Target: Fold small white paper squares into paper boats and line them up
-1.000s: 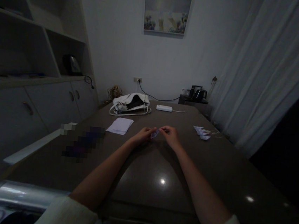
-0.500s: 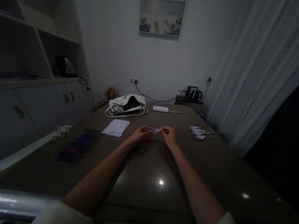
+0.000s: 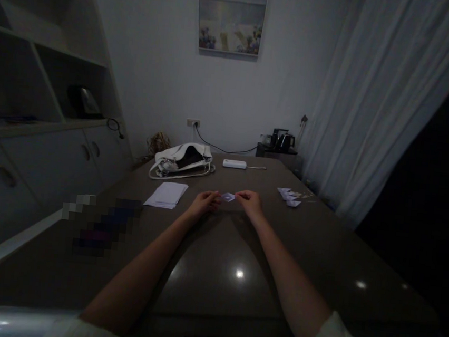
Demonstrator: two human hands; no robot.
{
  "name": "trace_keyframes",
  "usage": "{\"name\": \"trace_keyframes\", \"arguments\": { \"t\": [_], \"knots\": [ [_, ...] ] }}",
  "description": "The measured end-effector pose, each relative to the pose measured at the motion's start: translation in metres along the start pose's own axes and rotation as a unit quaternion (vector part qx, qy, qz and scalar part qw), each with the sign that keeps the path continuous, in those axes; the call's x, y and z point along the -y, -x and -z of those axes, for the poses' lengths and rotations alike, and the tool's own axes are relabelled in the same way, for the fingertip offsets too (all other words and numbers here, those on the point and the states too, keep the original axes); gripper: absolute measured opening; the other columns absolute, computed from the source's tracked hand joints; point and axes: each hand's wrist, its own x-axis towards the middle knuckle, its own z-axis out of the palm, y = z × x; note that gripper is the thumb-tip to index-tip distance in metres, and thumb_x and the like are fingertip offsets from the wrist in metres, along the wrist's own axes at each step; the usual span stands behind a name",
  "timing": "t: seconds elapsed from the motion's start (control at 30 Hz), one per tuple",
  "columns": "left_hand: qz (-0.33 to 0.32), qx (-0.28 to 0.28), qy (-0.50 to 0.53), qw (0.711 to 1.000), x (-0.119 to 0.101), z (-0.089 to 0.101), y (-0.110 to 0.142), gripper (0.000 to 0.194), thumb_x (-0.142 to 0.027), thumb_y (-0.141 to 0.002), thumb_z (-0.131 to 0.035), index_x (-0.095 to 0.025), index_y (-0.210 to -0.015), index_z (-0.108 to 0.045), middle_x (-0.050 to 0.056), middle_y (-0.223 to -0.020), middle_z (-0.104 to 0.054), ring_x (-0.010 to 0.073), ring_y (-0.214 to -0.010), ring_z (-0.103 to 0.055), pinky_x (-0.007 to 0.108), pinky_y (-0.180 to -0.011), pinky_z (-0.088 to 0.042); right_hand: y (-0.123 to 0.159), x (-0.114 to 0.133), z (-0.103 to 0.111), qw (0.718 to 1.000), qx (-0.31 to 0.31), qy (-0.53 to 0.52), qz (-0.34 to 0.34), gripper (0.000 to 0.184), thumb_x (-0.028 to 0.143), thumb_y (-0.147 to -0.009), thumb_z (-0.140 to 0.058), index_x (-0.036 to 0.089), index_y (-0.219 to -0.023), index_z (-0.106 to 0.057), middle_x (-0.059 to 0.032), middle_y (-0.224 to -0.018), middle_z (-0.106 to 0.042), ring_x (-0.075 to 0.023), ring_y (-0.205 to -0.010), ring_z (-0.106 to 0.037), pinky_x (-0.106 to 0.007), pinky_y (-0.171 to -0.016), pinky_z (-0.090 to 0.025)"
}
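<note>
Between my two hands, just above the dark table (image 3: 214, 279), is a small folded piece of white paper (image 3: 228, 197). My left hand (image 3: 204, 203) pinches its left tip with curled fingers. At the paper's right tip, the thumb and forefinger of my right hand (image 3: 250, 201) are closed on it. A stack of white paper sheets (image 3: 168, 194) lies to the left of my left hand. Several small folded paper pieces (image 3: 288, 196) rest in a cluster to the right of my right hand.
A white handbag (image 3: 183, 159) lies open at the back left of the table. Near the far edge is a white power bank (image 3: 234, 164) with a short cable. A blurred-out dark item (image 3: 108, 226) lies at the left. Beyond the table stands a black kettle (image 3: 285, 141).
The whole view has shifted a little, so most things sit further left. My left hand has moved slightly away from my right, and more of the folded paper shows between them.
</note>
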Motion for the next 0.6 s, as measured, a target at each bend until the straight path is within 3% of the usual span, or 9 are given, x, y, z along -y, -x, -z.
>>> {"name": "trace_keyframes", "arguments": {
  "t": [0.1, 0.37, 0.47, 0.6],
  "knots": [
    [0.017, -0.019, -0.001, 1.0, -0.004, -0.001, 0.001, 0.043, -0.046, -0.064, -0.066, -0.008, -0.084, -0.06, 0.003, -0.064, -0.057, 0.008, -0.05, -0.051, 0.018, -0.047, -0.038, -0.002, 0.005, 0.008, 0.998, -0.016, -0.01, -0.06, 0.014, 0.025, -0.06, -0.061, 0.014, -0.066, -0.067, -0.0024, -0.06, -0.064, -0.0121, -0.052, -0.054, -0.021, -0.049, -0.039],
    [0.005, 0.011, -0.051, 0.999, -0.001, 0.007, -0.004, 0.051, -0.052, -0.059, -0.066, -0.009, -0.085, -0.059, 0.003, -0.066, -0.057, 0.011, -0.056, -0.053, 0.023, -0.053, -0.044, -0.012, 0.017, 0.044, 0.995, -0.061, -0.001, -0.083, 0.019, 0.024, -0.064, -0.056, 0.013, -0.073, -0.069, -0.0015, -0.057, -0.063, -0.0082, -0.045, -0.051, -0.018, -0.044, -0.038],
    [-0.001, 0.033, -0.102, 0.994, -0.003, 0.007, -0.002, 0.055, -0.056, -0.058, -0.065, -0.008, -0.085, -0.06, 0.002, -0.067, -0.056, 0.0122, -0.057, -0.054, 0.025, -0.056, -0.045, -0.023, 0.022, 0.072, 0.994, -0.076, 0.015, -0.081, 0.019, 0.023, -0.064, -0.056, 0.012, -0.072, -0.069, -0.0022, -0.057, -0.064, -0.0079, -0.044, -0.05, -0.018, -0.043, -0.038],
    [-0.014, 0.025, -0.141, 0.99, -0.004, 0.005, 0.0, 0.053, -0.058, -0.06, -0.062, -0.011, -0.084, -0.061, 0.003, -0.067, -0.057, 0.0139, -0.059, -0.056, 0.026, -0.056, -0.046, -0.031, 0.02, 0.129, 0.99, -0.093, 0.063, -0.079, 0.014, 0.021, -0.06, -0.061, 0.013, -0.067, -0.069, 0.0001, -0.049, -0.06, -0.008, -0.04, -0.048, -0.018, -0.04, -0.035]
  ]
}}
